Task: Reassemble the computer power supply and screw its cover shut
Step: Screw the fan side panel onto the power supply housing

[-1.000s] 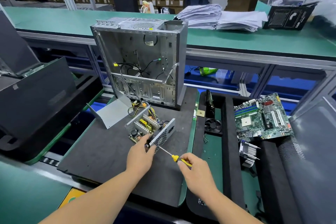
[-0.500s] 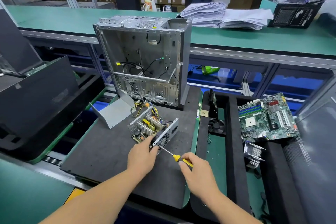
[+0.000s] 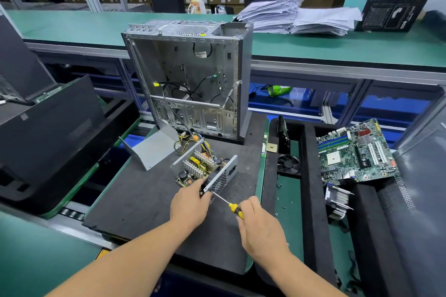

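Yellow plastic marks the handle of the screwdriver [image 3: 235,208], which the right hand [image 3: 259,226] grips while its metal tip meets the near corner of the open power supply [image 3: 204,171] on the black foam mat [image 3: 135,202], in front of the empty computer case [image 3: 190,79]. The left hand [image 3: 189,207] pinches that same corner to steady it. I'd worry about the tip skating off the screw towards those fingers, or the light box tipping under the push. The cover [image 3: 154,148] lies apart, far and left; forgetting loose wires [image 3: 185,143] there could pinch them when it closes.
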